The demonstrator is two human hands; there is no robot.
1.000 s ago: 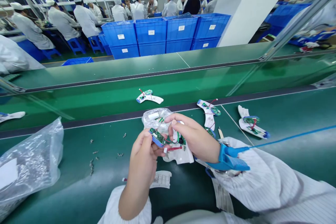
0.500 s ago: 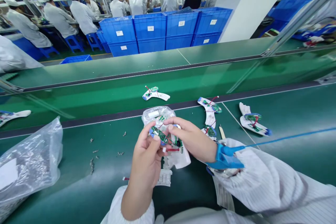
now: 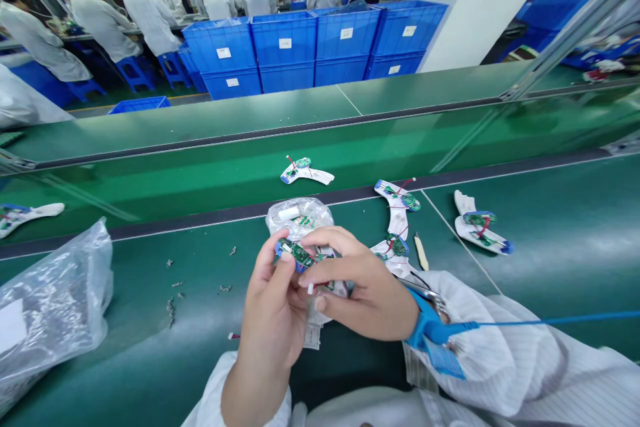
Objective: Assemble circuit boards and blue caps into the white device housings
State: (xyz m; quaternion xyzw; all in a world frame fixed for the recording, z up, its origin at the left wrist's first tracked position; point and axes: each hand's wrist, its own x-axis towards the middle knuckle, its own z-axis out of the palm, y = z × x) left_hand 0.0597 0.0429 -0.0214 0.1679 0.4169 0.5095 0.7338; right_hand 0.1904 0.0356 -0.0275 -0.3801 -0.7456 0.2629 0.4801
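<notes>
My left hand (image 3: 275, 307) pinches the left end of a green circuit board (image 3: 297, 252) with a blue edge, thumb in front and fingers behind. From the right, my right hand (image 3: 357, 283) closes over the same assembly, its fingers covering much of the board and a white plastic shell. A red wire with a white connector (image 3: 311, 289) shows between the hands. Just beyond them lies a clear plastic bag (image 3: 297, 213) with green boards inside. A blue wrist strap (image 3: 435, 333) circles my right wrist.
White shells with boards lie at the right (image 3: 483, 230) and by the rail (image 3: 399, 207). Another (image 3: 307, 171) sits on the moving-belt-like green strip. A large bag of screws (image 3: 55, 300) and loose screws (image 3: 171, 310) are at left. A cream-handled tool (image 3: 421, 252) lies right; a blue cord (image 3: 555, 320) trails.
My right hand has turned and come down over the assembly, its fingers now covering more of the board's right part. The shell on the strip sits slightly farther right.
</notes>
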